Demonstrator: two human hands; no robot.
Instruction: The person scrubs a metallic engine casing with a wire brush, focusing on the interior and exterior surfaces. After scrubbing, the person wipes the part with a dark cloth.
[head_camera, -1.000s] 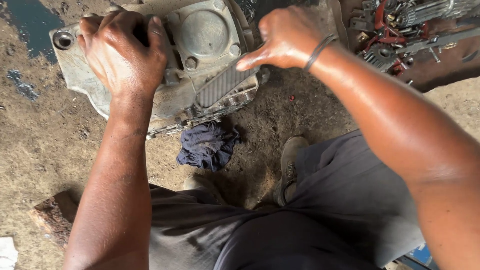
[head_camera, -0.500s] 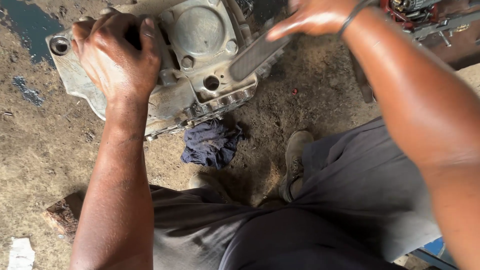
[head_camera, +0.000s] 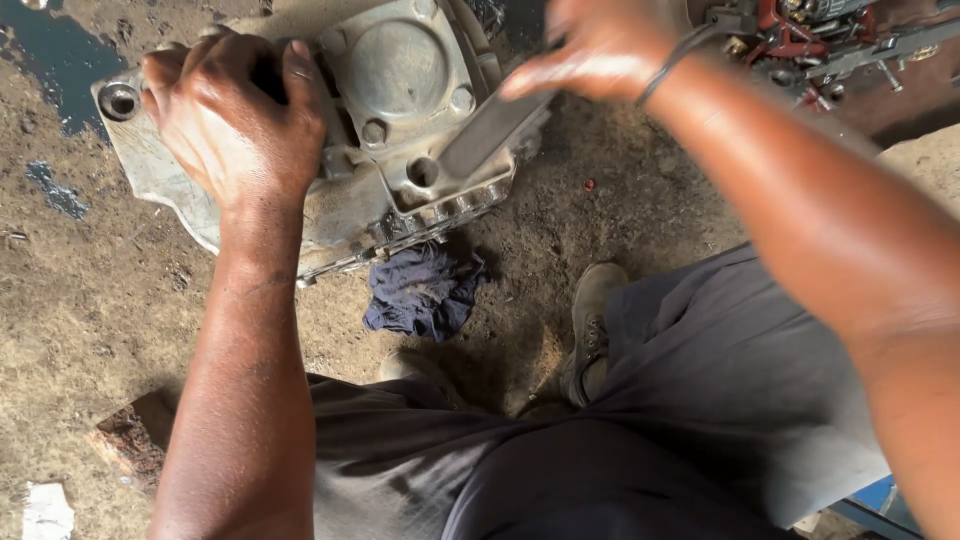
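While the left hand (head_camera: 235, 125) clamps around the grey engine casing (head_camera: 400, 120) at upper left, the blurred right hand (head_camera: 600, 45) hovers spread above its ribbed plate (head_camera: 490, 135).

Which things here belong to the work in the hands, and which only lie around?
In use:
- grey metal engine casing, gripped by the left hand
- right hand at its upper right edge

Lying about:
- dark blue rag
- red-and-metal parts
- white scrap

Dirt floor (head_camera: 80, 330) carries metal engine casing (head_camera: 400, 120), blue rag (head_camera: 425, 292).
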